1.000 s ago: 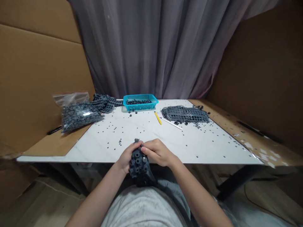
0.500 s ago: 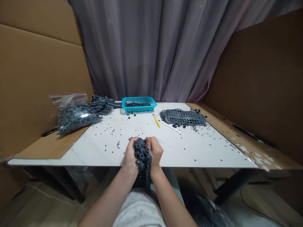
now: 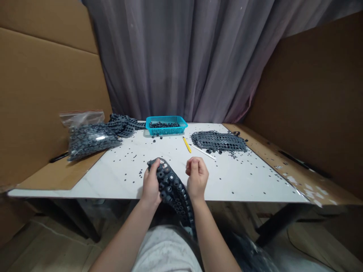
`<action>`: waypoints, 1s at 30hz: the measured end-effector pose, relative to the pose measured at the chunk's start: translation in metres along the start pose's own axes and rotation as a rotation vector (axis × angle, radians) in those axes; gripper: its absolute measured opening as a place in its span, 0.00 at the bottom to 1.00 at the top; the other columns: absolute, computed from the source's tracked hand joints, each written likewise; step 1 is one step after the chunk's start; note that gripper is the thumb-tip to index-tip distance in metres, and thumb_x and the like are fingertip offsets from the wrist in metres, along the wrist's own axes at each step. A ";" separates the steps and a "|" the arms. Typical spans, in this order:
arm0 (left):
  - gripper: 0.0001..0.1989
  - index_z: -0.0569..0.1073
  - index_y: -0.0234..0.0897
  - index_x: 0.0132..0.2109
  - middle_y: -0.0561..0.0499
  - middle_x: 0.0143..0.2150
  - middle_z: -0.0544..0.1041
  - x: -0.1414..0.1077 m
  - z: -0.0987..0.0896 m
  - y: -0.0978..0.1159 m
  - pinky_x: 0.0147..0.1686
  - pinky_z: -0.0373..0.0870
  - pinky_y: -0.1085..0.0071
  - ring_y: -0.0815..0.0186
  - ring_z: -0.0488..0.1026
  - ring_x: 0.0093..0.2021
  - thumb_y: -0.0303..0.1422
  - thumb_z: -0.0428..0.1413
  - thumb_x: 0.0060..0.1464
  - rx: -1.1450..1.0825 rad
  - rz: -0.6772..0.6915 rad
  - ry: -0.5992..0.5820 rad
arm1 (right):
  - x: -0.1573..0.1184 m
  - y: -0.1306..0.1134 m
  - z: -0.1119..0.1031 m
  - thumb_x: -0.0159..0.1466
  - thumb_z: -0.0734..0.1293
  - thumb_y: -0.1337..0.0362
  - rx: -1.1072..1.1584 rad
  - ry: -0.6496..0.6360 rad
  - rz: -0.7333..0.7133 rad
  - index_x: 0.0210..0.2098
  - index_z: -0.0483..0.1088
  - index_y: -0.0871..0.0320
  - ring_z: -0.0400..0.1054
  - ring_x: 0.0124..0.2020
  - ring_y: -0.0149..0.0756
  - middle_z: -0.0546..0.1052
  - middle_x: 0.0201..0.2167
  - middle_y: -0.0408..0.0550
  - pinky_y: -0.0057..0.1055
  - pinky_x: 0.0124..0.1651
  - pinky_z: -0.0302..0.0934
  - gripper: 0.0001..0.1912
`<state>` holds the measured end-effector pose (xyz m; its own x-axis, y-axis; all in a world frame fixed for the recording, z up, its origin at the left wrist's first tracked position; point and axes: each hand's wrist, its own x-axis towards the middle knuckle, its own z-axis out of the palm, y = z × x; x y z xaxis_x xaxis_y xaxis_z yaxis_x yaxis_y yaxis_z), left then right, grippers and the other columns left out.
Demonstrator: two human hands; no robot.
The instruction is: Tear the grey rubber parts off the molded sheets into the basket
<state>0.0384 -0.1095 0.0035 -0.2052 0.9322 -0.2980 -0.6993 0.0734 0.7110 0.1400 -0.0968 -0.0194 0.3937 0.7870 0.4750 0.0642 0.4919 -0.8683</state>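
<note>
My left hand [image 3: 151, 185] is closed on a dark grey rubber sheet [image 3: 177, 202] covered with small round, hollow knobs. The sheet is bent and hangs down over the table's front edge toward my lap. Its upper end shows open holes beside my left thumb. My right hand [image 3: 197, 177] is closed a little to the right of the sheet's top, thumb against the curled fingers. Whatever sits inside those fingers, if anything, is hidden. The right wrist lies close along the sheet's hanging side.
At the back stands a blue basket [image 3: 166, 130] with small dark parts. A clear bag [image 3: 92, 141] full of grey parts and more knobbed sheets [image 3: 123, 124] lie left. Perforated sheets [image 3: 219, 141], a yellow pen-like tool [image 3: 187, 145] and a white stick [image 3: 204, 152] lie right. Cardboard walls flank the table.
My hands have moved apart: the right one has come off the sheet to the right, and the left has shifted left with it. The bunched sheet has opened out.
</note>
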 end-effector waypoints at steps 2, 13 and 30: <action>0.12 0.73 0.35 0.30 0.56 0.23 0.75 -0.001 -0.003 0.001 0.30 0.67 0.75 0.68 0.73 0.27 0.37 0.63 0.40 0.049 0.132 0.007 | 0.000 -0.011 -0.008 0.65 0.57 0.57 0.073 -0.073 0.050 0.31 0.63 0.57 0.53 0.20 0.28 0.62 0.23 0.40 0.26 0.23 0.48 0.11; 0.14 0.71 0.35 0.23 0.58 0.21 0.68 -0.014 -0.013 0.011 0.27 0.61 0.78 0.72 0.64 0.25 0.41 0.62 0.43 0.300 0.383 -0.156 | -0.006 -0.057 -0.013 0.65 0.58 0.60 -0.483 -0.721 -0.233 0.30 0.62 0.57 0.60 0.28 0.33 0.67 0.27 0.44 0.29 0.32 0.53 0.09; 0.14 0.67 0.35 0.23 0.60 0.18 0.69 0.013 -0.017 -0.014 0.24 0.63 0.79 0.75 0.66 0.20 0.39 0.62 0.37 0.046 0.089 -0.097 | -0.036 0.003 0.018 0.67 0.50 0.59 -0.174 -0.354 -0.131 0.21 0.51 0.55 0.53 0.21 0.30 0.56 0.18 0.40 0.29 0.26 0.48 0.19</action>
<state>0.0342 -0.1049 -0.0215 -0.1961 0.9656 -0.1710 -0.6485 0.0031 0.7612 0.1094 -0.1164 -0.0367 0.0341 0.8162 0.5767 0.2593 0.5501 -0.7938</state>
